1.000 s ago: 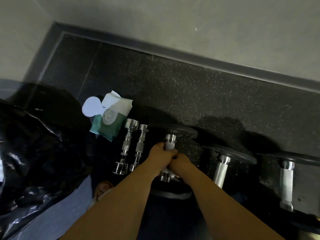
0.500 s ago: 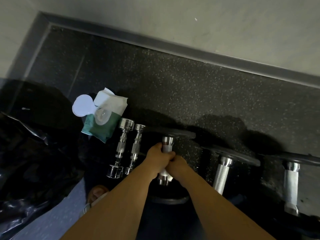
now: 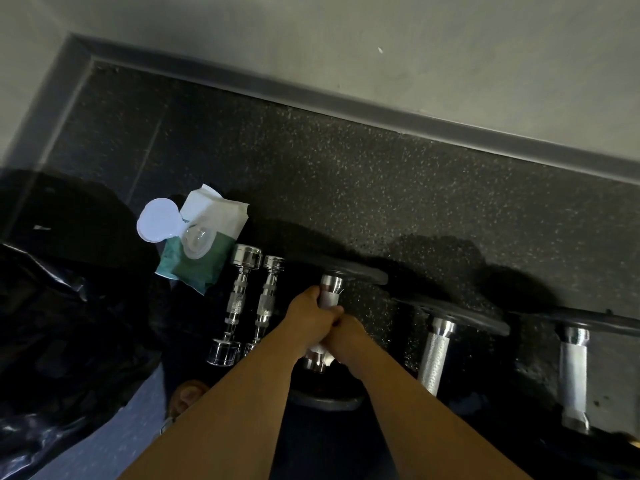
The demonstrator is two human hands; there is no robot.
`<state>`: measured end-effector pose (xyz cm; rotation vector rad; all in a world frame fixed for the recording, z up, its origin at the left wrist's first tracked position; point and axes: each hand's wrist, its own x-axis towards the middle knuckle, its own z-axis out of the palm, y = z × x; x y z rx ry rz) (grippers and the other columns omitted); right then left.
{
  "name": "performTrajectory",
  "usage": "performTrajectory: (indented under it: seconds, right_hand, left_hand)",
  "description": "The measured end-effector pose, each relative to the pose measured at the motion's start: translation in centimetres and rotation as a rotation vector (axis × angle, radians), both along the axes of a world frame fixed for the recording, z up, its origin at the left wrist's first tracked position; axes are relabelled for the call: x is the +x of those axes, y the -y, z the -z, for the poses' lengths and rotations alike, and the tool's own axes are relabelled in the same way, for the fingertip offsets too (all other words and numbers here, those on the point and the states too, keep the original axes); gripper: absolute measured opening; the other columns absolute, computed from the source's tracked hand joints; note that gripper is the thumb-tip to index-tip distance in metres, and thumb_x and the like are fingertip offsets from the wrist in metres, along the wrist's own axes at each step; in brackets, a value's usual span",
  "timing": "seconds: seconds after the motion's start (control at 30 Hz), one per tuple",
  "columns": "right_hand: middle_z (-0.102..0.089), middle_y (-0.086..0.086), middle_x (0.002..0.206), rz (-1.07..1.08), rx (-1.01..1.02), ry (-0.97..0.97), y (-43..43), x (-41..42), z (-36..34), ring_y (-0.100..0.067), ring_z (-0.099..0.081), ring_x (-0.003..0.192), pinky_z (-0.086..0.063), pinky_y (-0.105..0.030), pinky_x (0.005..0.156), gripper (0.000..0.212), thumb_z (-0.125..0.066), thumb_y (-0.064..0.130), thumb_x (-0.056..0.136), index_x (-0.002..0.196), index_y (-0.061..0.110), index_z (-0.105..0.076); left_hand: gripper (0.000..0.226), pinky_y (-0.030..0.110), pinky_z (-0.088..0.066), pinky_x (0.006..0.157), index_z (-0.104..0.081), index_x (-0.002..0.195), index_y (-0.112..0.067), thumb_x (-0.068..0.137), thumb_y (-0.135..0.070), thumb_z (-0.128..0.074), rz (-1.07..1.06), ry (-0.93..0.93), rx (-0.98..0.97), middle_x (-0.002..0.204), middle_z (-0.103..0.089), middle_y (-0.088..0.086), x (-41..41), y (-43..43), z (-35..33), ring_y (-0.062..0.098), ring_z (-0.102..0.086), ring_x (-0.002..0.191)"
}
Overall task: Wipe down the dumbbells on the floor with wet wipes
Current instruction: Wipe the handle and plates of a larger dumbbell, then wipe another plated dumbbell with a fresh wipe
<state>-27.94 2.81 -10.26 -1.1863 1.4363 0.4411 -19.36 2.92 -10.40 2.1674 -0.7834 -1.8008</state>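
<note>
Hardly anything has shifted: left hand (image 3: 306, 317) and right hand (image 3: 346, 336) stay with fingers (image 3: 313, 295) curled round the handle of the third dumbbell (image 3: 330, 287) on the floor (image 3: 346, 188). Judging by position, the fourth dumbbell (image 3: 434, 358) and fifth dumbbell (image 3: 573, 368) probably wait (any wipe is hidden).

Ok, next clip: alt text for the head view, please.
The left hand and right hand grip the metal handle of a big dumbbell lying on a dark speckled floor by a wall. To its left lie two small chrome dumbbells and an open wipes pack; two more big dumbbells lie to its right.
</note>
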Motion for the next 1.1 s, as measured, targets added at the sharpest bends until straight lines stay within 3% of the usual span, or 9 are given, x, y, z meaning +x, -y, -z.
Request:
performTrajectory:
  seconds: [0.2, 0.27, 0.33, 0.37, 0.43, 0.67, 0.8, 0.97, 1.1]
  right_hand:
    - [-0.036, -0.014, 0.150, -0.092, -0.037, -0.012, -0.7, -0.5, 0.2, -0.028, -0.036, 0.137, -0.031, -0.034, 0.112, 0.042, -0.039, 0.008, 0.099, 0.140, 0.002, -0.037]
    - [-0.043, -0.014, 0.144, 0.103, 0.020, 0.014, -1.2, -0.4, -0.1, -0.026, -0.043, 0.132, -0.037, -0.027, 0.106, 0.040, -0.041, 0.008, 0.098, 0.138, 0.001, -0.041]
    - [-0.064, -0.011, 0.112, 0.571, 0.215, 0.085, -0.7, -0.1, -0.3, -0.020, -0.062, 0.101, -0.046, -0.009, 0.072, 0.030, -0.045, 0.012, 0.097, 0.123, 0.002, -0.055]
    - [-0.066, -0.006, 0.089, 0.494, 0.165, 0.098, -0.7, -0.4, -0.8, -0.014, -0.064, 0.079, -0.043, -0.007, 0.055, 0.023, -0.048, 0.015, 0.095, 0.110, 0.004, -0.061]
    - [-0.061, -0.001, 0.069, 0.365, 0.159, 0.086, -0.1, -1.5, -1.7, -0.007, -0.057, 0.059, -0.040, -0.010, 0.045, 0.015, -0.058, 0.022, 0.090, 0.089, 0.008, -0.064]
    - [-0.060, -0.006, 0.077, 0.356, 0.101, -0.016, 2.0, -7.4, -4.6, -0.018, -0.053, 0.066, -0.039, -0.025, 0.052, 0.003, -0.061, 0.011, 0.086, 0.083, 0.010, -0.063]
    - [-0.061, -0.002, 0.101, 0.416, 0.130, -0.009, 2.1, -10.7, -6.5, -0.014, -0.058, 0.082, -0.049, -0.024, 0.071, 0.032, -0.060, 0.023, 0.091, 0.119, 0.008, -0.058]
    - [-0.057, -0.004, 0.071, 0.533, 0.055, 0.104, 1.4, -15.9, -7.9, -0.015, -0.055, 0.066, -0.046, -0.023, 0.054, 0.017, -0.056, -0.006, 0.082, 0.085, 0.008, -0.066]
    - [-0.061, -0.006, 0.076, 0.537, 0.021, 0.172, 1.0, -19.5, -7.9, -0.018, -0.058, 0.073, -0.046, -0.025, 0.057, 0.029, -0.047, -0.010, 0.079, 0.087, 0.010, -0.066]
  left_hand:
    - [0.041, 0.034, -0.048, 0.094, -0.050, 0.126, -0.011, 0.088, -0.014, -0.064, -0.003, -0.002, 0.006, 0.122, -0.059, 0.011, 0.0, -0.6, 0.2, 0.024, -0.057, 0.109]
    - [0.042, 0.034, -0.048, 0.093, -0.050, 0.126, -0.010, 0.087, -0.014, -0.064, 0.002, 0.000, 0.001, 0.122, -0.058, 0.011, 0.0, -0.7, 0.0, 0.024, -0.057, 0.109]
    - [0.042, 0.033, -0.049, 0.090, -0.050, 0.125, -0.010, 0.087, -0.015, -0.066, 0.013, 0.004, -0.008, 0.120, -0.059, 0.011, 0.1, -0.7, -0.1, 0.023, -0.058, 0.106]
    - [0.041, 0.031, -0.049, 0.087, -0.052, 0.124, -0.009, 0.086, -0.015, -0.066, 0.018, 0.012, -0.015, 0.118, -0.060, 0.011, 0.2, -0.7, -0.1, 0.022, -0.059, 0.102]
    - [0.038, 0.028, -0.048, 0.082, -0.056, 0.121, -0.008, 0.086, -0.018, -0.067, 0.035, 0.051, -0.037, 0.113, -0.063, 0.011, 0.4, -0.6, -0.6, 0.019, -0.059, 0.095]
    - [0.034, 0.029, -0.046, 0.076, -0.062, 0.105, -0.002, 0.086, -0.029, -0.066, 0.323, 0.280, -0.032, 0.103, -0.062, 0.013, -0.8, 0.2, -3.1, 0.026, -0.060, 0.096]
    - [0.046, 0.043, -0.048, 0.091, -0.051, 0.122, -0.002, 0.086, -0.030, -0.061, 0.382, 0.592, -0.167, 0.126, -0.049, 0.020, -4.9, -0.5, -5.9, 0.034, -0.050, 0.114]
    - [0.039, 0.030, -0.047, 0.078, -0.056, 0.116, 0.001, 0.086, -0.025, -0.062, 0.369, 0.350, -0.125, 0.118, -0.060, 0.019, -11.4, -0.4, -6.8, 0.031, -0.060, 0.104]
    - [0.056, 0.032, -0.045, 0.091, -0.045, 0.134, 0.003, 0.090, -0.028, -0.061, 0.223, 0.111, 0.163, 0.132, -0.054, 0.019, -16.2, -1.1, -5.9, 0.032, -0.054, 0.118]
